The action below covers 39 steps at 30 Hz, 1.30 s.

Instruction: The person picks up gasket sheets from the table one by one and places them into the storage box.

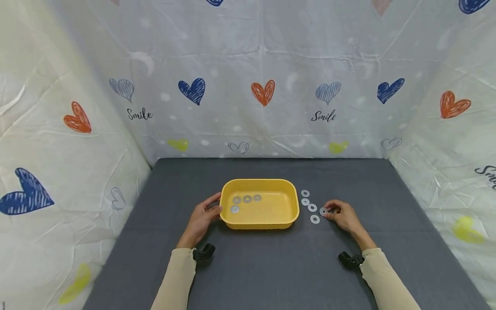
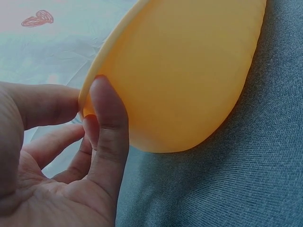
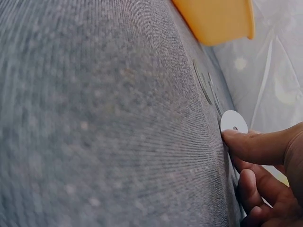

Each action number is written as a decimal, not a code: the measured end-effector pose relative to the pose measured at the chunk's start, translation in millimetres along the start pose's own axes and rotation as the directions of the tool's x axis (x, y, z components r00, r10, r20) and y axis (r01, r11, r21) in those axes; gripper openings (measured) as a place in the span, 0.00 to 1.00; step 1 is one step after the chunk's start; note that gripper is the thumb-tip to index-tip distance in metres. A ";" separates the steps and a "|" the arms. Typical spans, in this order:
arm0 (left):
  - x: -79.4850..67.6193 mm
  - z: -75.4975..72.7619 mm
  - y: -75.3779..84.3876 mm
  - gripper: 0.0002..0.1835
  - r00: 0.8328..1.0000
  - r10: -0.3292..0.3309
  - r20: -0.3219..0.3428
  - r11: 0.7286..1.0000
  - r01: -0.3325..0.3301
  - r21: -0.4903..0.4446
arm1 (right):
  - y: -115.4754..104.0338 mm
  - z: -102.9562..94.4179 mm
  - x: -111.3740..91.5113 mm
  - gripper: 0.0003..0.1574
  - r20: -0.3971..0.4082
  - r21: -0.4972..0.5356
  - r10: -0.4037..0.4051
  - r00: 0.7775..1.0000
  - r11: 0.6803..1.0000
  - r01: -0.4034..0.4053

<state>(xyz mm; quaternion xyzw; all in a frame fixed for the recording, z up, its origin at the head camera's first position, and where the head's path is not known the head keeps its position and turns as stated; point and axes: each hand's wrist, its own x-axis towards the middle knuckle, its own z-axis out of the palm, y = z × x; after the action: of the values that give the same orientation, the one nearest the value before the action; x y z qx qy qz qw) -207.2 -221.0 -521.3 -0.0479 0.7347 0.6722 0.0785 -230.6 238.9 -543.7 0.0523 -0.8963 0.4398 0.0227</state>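
Observation:
A yellow plastic tray (image 1: 259, 217) stands on the grey cloth, with several flat metal washers (image 1: 247, 199) lying in its left part. At its left end my left hand (image 1: 204, 217) pinches the rim; in the left wrist view the thumb (image 2: 108, 113) presses the outer wall. To the right of the tray, my right hand (image 1: 342, 215) holds a washer (image 3: 232, 121) between thumb and fingers, tilted up from the cloth in the right wrist view. Several more washers (image 1: 312, 207) lie loose between the tray and this hand.
Dark grey cloth (image 1: 267, 271) covers the table. Behind it and on both sides hang white sheets (image 1: 232, 125) printed with hearts. Each wrist wears a black band (image 1: 204, 252), below light sleeves (image 1: 176, 275).

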 end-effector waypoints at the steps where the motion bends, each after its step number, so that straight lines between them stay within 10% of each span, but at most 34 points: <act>1: 0.1 -0.2 -0.4 0.31 1.000 0.001 0.000 1.000 -0.001 -0.002 | 0.0 -0.4 0.0 0.12 0.003 0.014 -0.002 1.000 1.000 0.002; 39: 2.8 0.6 0.7 0.31 1.000 -0.001 0.004 1.000 0.001 -0.002 | -24.0 -4.2 -7.1 0.11 -0.042 0.167 0.147 0.988 0.976 -0.138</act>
<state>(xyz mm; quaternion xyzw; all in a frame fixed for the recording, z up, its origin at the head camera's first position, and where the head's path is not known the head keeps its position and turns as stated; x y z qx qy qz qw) -210.1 -220.3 -521.2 -0.0470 0.7339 0.6728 0.0804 -220.8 228.3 -522.9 -0.0224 -0.8576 0.5137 0.0110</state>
